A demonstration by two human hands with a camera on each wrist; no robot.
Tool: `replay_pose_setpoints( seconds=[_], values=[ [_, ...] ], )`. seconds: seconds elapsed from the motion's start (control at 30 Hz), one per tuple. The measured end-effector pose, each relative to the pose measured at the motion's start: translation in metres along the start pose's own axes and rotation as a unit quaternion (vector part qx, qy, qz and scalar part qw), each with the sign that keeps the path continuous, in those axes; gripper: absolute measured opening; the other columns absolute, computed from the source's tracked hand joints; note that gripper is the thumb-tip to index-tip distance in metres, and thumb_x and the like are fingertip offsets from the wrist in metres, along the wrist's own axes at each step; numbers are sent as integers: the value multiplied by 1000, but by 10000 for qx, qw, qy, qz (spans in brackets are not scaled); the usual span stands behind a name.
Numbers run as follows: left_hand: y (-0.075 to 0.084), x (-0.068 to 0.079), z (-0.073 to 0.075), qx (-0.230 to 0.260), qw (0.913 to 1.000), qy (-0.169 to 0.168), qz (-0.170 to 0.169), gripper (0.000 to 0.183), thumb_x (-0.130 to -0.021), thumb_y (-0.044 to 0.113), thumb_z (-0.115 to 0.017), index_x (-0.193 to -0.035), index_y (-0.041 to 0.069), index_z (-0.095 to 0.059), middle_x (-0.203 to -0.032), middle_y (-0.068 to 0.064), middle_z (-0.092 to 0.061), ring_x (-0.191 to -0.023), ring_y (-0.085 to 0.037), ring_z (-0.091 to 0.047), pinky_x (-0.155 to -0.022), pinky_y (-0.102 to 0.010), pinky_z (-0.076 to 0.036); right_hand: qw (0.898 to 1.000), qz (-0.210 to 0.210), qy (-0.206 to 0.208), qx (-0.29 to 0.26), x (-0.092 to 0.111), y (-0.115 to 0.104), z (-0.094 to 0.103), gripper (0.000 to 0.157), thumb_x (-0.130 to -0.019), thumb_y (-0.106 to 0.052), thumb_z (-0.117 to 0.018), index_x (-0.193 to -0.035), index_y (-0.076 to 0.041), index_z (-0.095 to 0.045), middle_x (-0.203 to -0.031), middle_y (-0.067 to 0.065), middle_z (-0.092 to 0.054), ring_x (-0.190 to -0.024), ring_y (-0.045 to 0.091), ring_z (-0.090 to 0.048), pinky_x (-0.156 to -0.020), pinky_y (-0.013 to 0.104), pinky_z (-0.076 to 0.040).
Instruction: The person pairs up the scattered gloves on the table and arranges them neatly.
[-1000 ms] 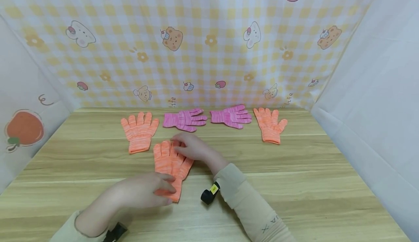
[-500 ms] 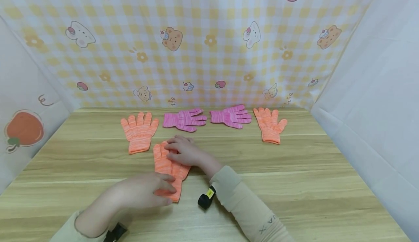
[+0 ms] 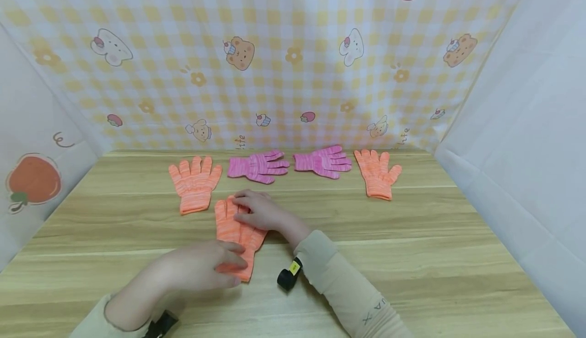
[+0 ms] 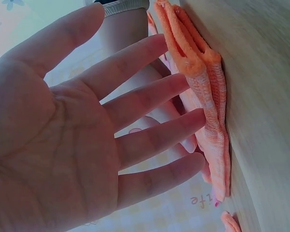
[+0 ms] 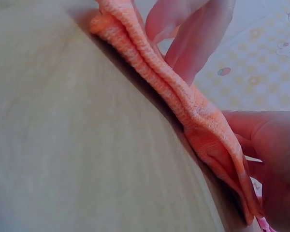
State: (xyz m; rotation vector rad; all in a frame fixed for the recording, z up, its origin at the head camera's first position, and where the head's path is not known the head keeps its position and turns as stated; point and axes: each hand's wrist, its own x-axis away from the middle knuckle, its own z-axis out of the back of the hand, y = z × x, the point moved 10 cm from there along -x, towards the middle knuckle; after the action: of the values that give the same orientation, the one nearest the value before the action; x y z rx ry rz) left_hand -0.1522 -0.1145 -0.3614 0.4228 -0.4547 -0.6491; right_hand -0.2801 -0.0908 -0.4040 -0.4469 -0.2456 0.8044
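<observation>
Two orange knit gloves (image 3: 230, 228) lie stacked in front of the person, fingers pointing away. Both cuffs show as separate layers at the glove edge (image 4: 205, 92) in the left wrist view. My left hand (image 3: 199, 266) lies over the cuff end; its fingers are fairly straight, and their tips touch the upper glove. On the finger end of the stack rests my right hand (image 3: 262, 213), its fingertips on the knit and part of the glove fingers covered by it. From the side, the right wrist view shows the layered gloves (image 5: 183, 104) lying on the table.
Along the back of the wooden table (image 3: 412, 262) lie an orange glove (image 3: 195, 185) at left, two pink gloves (image 3: 258, 167) in the middle, and another orange glove (image 3: 377, 174) at right. A checked cloth (image 3: 293, 84) hangs behind them.
My right hand has moved slightly left and over the fingers of the stacked gloves, where it now stays. The left hand keeps its place on the cuff end.
</observation>
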Motion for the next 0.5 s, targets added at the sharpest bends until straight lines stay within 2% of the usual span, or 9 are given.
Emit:
replay_pose_setpoints(
  seconds=[0.33, 0.5],
  values=[
    [2, 1, 0, -66, 10000, 4, -53, 41, -87, 48, -64, -115, 19, -71, -134, -7, -54, -121, -32, -50, -95, -54, -41, 9999, -67, 103, 38, -1, 3, 0, 53, -99, -35, -52, -145, -9, -43, -149, 3, -36, -137, 17, -30, -113, 38, -17],
    [1, 1, -1, -36, 10000, -50, -29, 42, -87, 48, -64, -116, 19, -71, -135, -8, -54, -123, -33, -49, -96, -55, -40, 9996, -181, -53, 200, 1, 5, -4, 54, -99, -37, -51, -146, -12, -41, -152, 2, -33, -141, 18, -20, -114, 42, -14]
  ],
)
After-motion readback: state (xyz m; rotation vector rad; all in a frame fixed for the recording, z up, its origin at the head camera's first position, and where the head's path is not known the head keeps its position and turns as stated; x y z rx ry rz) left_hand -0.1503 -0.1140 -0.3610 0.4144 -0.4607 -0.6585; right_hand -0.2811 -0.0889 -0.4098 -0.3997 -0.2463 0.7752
